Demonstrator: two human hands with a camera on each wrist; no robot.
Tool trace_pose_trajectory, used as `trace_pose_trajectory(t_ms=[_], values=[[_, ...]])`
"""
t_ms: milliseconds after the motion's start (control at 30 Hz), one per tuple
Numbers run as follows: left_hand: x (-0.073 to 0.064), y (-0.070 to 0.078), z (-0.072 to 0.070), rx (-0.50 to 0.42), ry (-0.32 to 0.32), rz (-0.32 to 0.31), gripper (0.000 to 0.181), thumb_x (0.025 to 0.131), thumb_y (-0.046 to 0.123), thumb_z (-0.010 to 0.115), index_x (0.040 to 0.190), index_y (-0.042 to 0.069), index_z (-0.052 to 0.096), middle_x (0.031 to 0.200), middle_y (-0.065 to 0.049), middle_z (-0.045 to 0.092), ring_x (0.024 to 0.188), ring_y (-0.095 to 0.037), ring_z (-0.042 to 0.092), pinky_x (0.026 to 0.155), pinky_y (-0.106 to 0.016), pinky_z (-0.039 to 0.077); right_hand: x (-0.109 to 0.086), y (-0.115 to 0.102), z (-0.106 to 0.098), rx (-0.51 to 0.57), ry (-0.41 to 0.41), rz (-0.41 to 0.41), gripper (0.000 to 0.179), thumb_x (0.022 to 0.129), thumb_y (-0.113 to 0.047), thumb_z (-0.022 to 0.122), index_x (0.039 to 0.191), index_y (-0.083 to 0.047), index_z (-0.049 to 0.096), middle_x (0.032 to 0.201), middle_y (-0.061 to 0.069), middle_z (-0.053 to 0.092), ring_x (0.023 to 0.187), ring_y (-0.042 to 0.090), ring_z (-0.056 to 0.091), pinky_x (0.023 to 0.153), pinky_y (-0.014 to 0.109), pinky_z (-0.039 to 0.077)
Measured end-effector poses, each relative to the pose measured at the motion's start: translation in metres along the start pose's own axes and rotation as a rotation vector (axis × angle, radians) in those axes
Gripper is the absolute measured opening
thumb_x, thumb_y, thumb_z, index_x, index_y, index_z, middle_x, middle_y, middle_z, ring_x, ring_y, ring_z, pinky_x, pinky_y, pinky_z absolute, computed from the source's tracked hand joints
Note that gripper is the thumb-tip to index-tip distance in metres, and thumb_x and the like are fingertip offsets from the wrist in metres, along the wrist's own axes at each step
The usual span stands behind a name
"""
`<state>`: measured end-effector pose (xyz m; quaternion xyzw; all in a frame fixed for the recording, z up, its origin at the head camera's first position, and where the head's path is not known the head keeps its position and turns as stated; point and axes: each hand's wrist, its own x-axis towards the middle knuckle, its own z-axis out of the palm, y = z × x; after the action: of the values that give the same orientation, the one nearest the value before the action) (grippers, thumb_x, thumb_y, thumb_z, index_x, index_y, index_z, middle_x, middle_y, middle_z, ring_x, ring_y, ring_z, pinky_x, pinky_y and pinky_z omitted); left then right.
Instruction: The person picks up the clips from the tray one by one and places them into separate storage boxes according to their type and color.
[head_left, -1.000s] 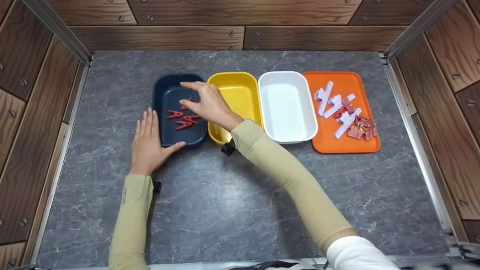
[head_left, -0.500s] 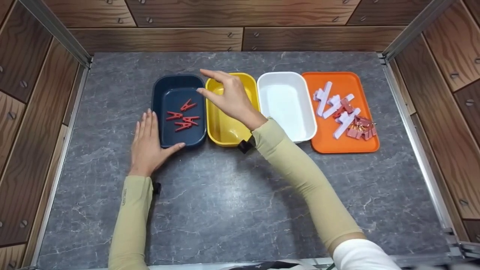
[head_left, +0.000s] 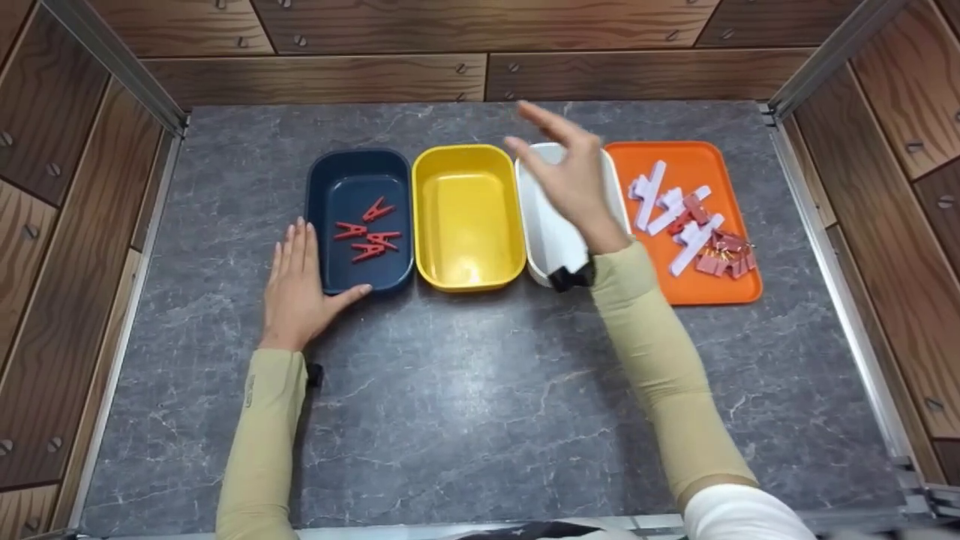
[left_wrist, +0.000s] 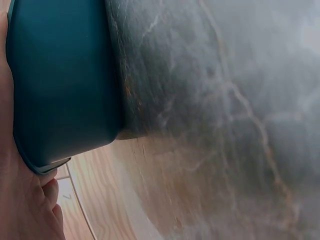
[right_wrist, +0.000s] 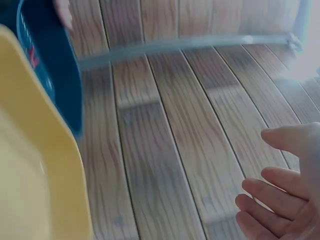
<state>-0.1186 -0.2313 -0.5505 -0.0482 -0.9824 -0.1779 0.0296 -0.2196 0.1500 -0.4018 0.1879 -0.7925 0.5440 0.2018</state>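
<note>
My left hand (head_left: 295, 289) rests against the left side and near corner of a dark blue tub (head_left: 360, 281), fingers straight and thumb along its near rim. Inside that tub lie several red clothespins (head_left: 367, 252). With fingers spread and nothing between them, my right hand (head_left: 574, 176) is over the white tub (head_left: 536, 217), hiding part of it. In the right wrist view the fingers of this hand (right_wrist: 280, 195) show empty. To the right, an orange tray (head_left: 645, 292) carries several lilac bag clips (head_left: 651, 196), red clothespins (head_left: 677, 223) and pinkish-red binder clips (head_left: 720, 259).
A yellow tub (head_left: 469, 225) with nothing in it stands between the blue and white tubs. All the containers form one row on the grey marbled table (head_left: 450, 405). Wood-patterned panels (head_left: 315, 77) enclose the back and sides.
My right hand has moved right from above the blue tub, past the yellow one, to the white tub. The red clothespins stay in the blue tub; my left hand stays put.
</note>
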Motion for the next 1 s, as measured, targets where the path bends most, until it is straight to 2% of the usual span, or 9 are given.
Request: trace_pose_trajectory(t_ms=[233,433,533,767,1000], values=[[0.006,0.001,0.000,0.002,0.008,0.011,0.132,0.078,0.089,0.052,0.163,0.003,0.001,0.170,-0.012,-0.003,0.154,-0.024,-0.005,0.123,-0.036,-0.006,-0.015,-0.004,-0.077,-0.058,0.157,0.176,0.040,0.091,-0.002,0.077,0.128,0.008,0.067,0.127,0.019,0.067,0.122,0.021,0.062,0.108,0.028,0.044],[0.002,-0.001,0.001,-0.004,0.007,-0.005,0.131,0.078,0.088,0.054,0.163,0.004,0.000,0.170,-0.012,-0.003,0.154,-0.024,-0.005,0.123,-0.036,-0.006,-0.028,0.007,-0.122,-0.141,0.228,0.254,0.039,0.092,-0.008,0.077,0.128,0.005,0.068,0.126,0.018,0.068,0.120,0.020,0.063,0.106,0.030,0.046],[0.000,-0.001,0.001,-0.012,0.004,-0.003,0.131,0.078,0.088,0.054,0.162,0.003,0.000,0.170,-0.012,-0.003,0.154,-0.024,-0.005,0.123,-0.036,-0.007,-0.035,0.021,-0.134,-0.199,0.217,0.292,0.040,0.093,-0.010,0.076,0.130,0.002,0.068,0.128,0.016,0.068,0.122,0.020,0.061,0.107,0.029,0.045],[0.004,-0.001,-0.001,-0.021,0.027,0.023,0.132,0.077,0.088,0.056,0.163,0.003,0.003,0.170,-0.011,-0.002,0.154,-0.023,-0.005,0.123,-0.036,-0.006,-0.047,0.076,-0.156,-0.247,0.157,0.362,0.047,0.094,-0.025,0.076,0.136,-0.008,0.067,0.133,0.007,0.067,0.124,0.014,0.059,0.108,0.024,0.042],[0.000,-0.002,0.003,-0.028,0.014,0.007,0.132,0.077,0.088,0.056,0.163,0.004,0.001,0.170,-0.010,-0.003,0.154,-0.023,-0.005,0.123,-0.036,-0.006,-0.064,0.100,-0.160,-0.324,0.085,0.438,0.052,0.095,-0.031,0.074,0.140,-0.006,0.063,0.136,0.010,0.064,0.128,0.020,0.056,0.110,0.028,0.041]])
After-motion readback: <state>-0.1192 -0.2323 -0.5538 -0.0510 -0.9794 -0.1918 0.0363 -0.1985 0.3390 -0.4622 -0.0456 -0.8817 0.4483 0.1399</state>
